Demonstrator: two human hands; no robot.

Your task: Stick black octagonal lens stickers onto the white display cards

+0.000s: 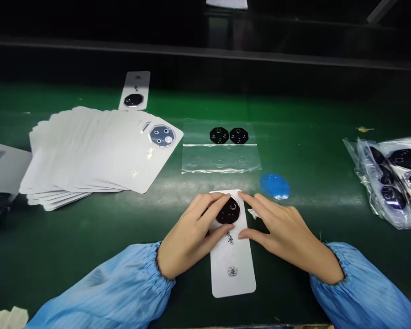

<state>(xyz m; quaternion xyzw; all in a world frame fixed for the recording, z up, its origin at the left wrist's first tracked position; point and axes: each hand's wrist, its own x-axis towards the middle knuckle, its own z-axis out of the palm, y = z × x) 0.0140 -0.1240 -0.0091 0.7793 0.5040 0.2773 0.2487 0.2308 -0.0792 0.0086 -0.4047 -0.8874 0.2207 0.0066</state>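
Note:
A white card [233, 269] lies lengthwise on the green belt in front of me, with a black octagonal piece [229, 211] set near its far end. My left hand [192, 233] rests on the card's left side, its fingers stretched out and touching the black piece. My right hand [281, 228] lies at the card's right edge, fingers extended flat, index fingertip by the black piece and thumb against the card. Neither hand grips anything.
A fanned stack of white cards [96, 155] sits to the left; one more card [135, 90] lies behind it. A clear bag [221, 157] carries two black octagons [229, 135]. A blue round film [275, 186] and bagged black pieces [393, 180] lie right.

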